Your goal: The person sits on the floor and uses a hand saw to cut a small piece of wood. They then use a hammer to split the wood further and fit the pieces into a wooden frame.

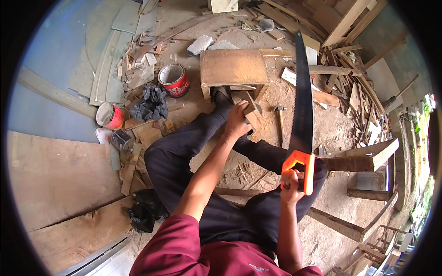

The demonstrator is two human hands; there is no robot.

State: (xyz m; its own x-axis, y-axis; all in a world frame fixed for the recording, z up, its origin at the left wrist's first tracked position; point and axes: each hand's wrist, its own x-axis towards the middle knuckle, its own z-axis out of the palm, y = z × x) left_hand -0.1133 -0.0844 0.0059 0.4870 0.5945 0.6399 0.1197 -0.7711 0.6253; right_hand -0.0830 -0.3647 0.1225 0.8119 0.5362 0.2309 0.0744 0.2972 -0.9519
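Note:
In my right hand is a hand saw, gripped by its orange handle. Its long dark blade points up and away from me, toothed edge to the left. My left hand is closed around a small wooden block, held out over my feet. Just beyond it stands a low wooden bench with sawdust on its top. A hammer lies on the floor between the block and the saw blade.
Paint cans, one red and one tipped over, stand to the left beside a crumpled black plastic bag. Wood scraps pile up at the right. A wooden frame lies at the near right. Boards lean at the left.

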